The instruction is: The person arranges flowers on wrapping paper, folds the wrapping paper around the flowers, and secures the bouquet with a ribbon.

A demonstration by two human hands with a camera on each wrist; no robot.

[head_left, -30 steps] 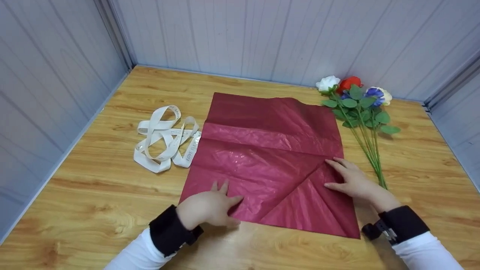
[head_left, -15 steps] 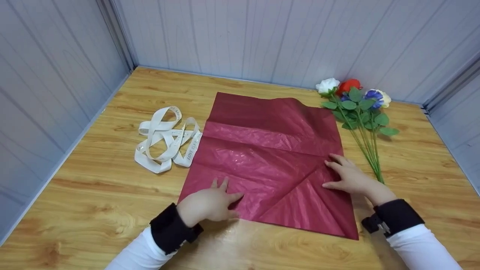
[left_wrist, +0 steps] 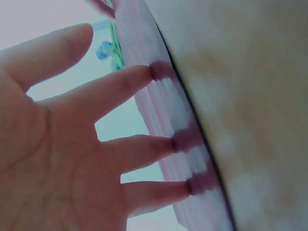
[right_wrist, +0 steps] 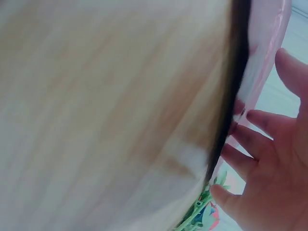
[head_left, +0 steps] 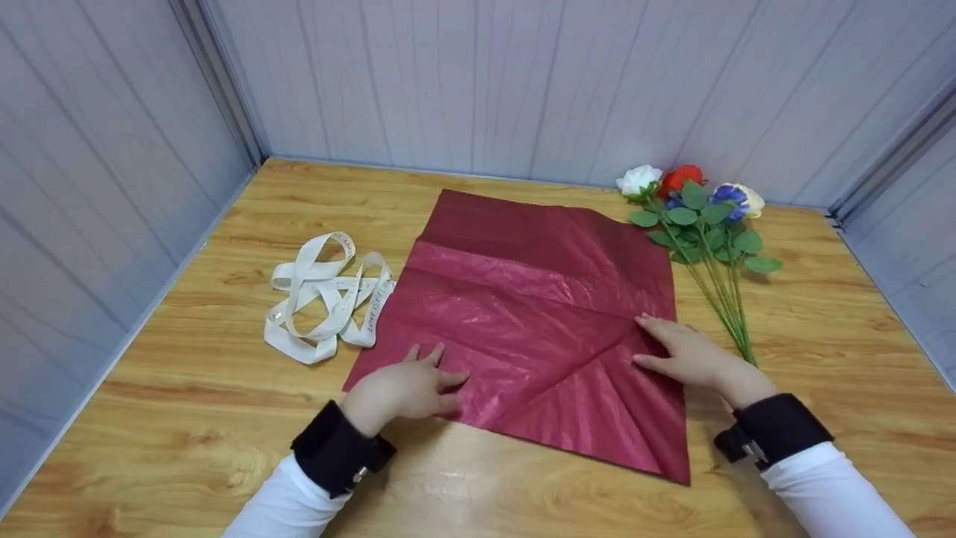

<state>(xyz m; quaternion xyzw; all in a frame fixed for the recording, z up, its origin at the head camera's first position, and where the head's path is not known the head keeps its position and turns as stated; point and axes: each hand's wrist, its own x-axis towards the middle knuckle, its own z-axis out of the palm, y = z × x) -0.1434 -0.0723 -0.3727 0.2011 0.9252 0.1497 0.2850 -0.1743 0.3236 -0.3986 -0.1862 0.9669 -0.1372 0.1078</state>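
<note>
A creased dark red sheet of wrapping paper (head_left: 515, 321) lies flat on the wooden table, turned slightly at an angle. On its near left part rests my left hand (head_left: 407, 388), fingers spread; in the left wrist view the fingertips (left_wrist: 161, 70) touch the shiny paper. My right hand (head_left: 691, 355) lies over the paper's right edge with its fingers extended. The right wrist view has those fingers (right_wrist: 250, 139) at the paper's surface near its edge. Neither hand grips anything. A diagonal crease runs across the paper between the two hands.
Left of the paper sits a loosely looped white printed ribbon (head_left: 321, 329). Artificial flowers (head_left: 702, 217) with white, red and blue-cream heads and green stems (head_left: 728, 306) lie at the right. Panelled walls (head_left: 515, 90) enclose the table (head_left: 187, 359) at back and sides.
The paper has turned slightly clockwise, its near right corner shifting left, with both hands staying on it. The head view has tilted up a little.
</note>
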